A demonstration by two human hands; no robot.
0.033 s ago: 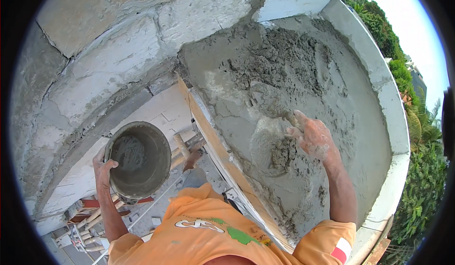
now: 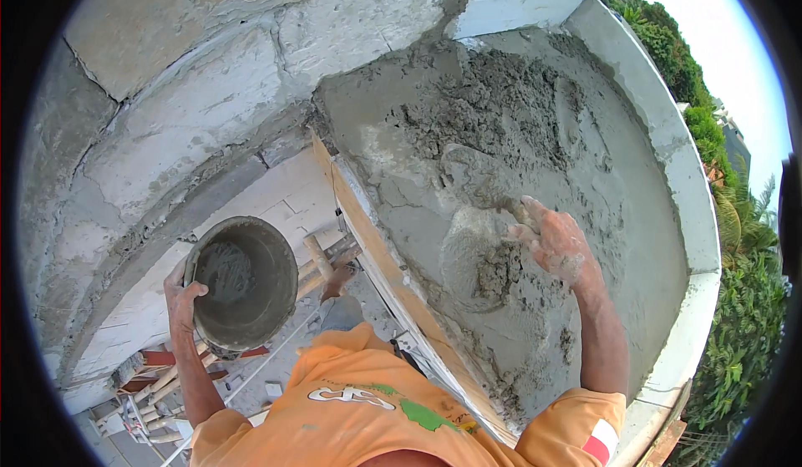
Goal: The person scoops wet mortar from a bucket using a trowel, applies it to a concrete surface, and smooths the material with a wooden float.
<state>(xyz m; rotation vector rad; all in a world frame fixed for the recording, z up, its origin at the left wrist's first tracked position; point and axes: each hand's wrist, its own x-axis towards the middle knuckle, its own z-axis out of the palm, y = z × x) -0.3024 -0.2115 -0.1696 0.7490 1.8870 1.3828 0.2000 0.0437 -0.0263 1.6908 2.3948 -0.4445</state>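
holding bucket (image 2: 269,304) near white-lettered orange shirt (image 2: 334,429)

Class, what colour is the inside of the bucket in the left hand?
The bucket is grey inside; the head view shows it.

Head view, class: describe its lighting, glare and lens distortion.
In the head view, all corners go black, fisheye-style; the near-white sky at upper right looks overexposed; light falls softly on the wet grey mortar, no hard shadows standing out; the pale block parapet bows along the right, though how much is lens bending cannot be told.
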